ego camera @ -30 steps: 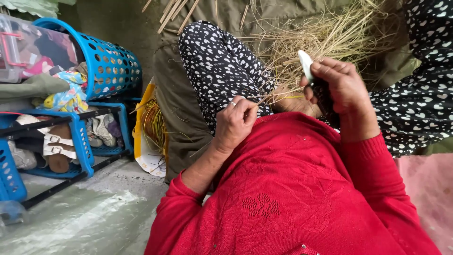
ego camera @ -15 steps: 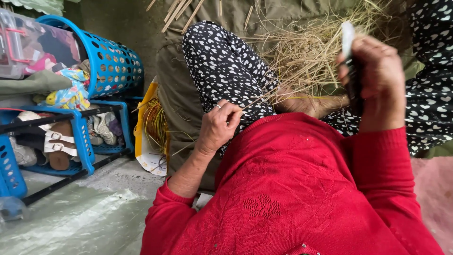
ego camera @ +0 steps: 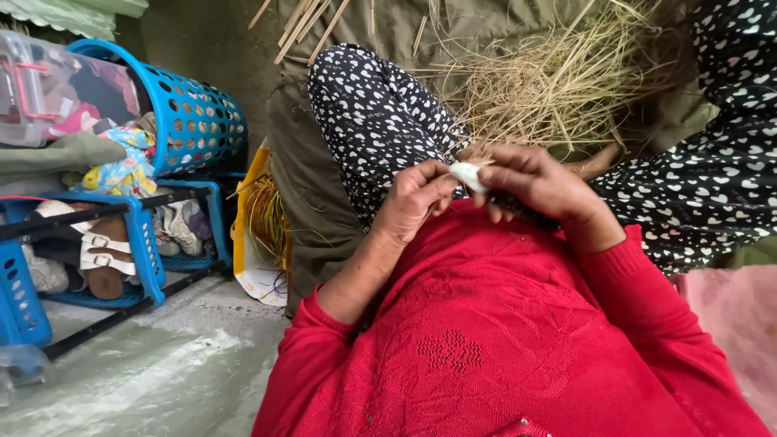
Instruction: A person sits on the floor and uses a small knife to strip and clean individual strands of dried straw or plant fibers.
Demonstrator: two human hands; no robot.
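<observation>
My two hands meet in front of my red sweater (ego camera: 502, 324), above my lap. My right hand (ego camera: 538, 184) is closed around a small tool with a white end (ego camera: 468, 174) and a dark part under the fingers. My left hand (ego camera: 414, 202) pinches its fingertips right against that white end, on short ends of dry straw (ego camera: 479, 156). A loose heap of dry straw (ego camera: 558, 81) lies on an olive cloth (ego camera: 324, 202) between my legs, which are in black trousers with white hearts (ego camera: 372, 121).
At the left, a tipped blue plastic basket (ego camera: 194, 121) with clothes sits on a blue rack (ego camera: 142, 243) with shoes. A clear lidded box (ego camera: 32, 89) stands behind it. A yellow bag with straw bundles (ego camera: 263, 218) leans by the cloth. The grey floor (ego camera: 137, 380) lies below.
My right hand has come down from the upper right with the tool and now meets my left hand. My left hand has shifted slightly right, off my knee.
</observation>
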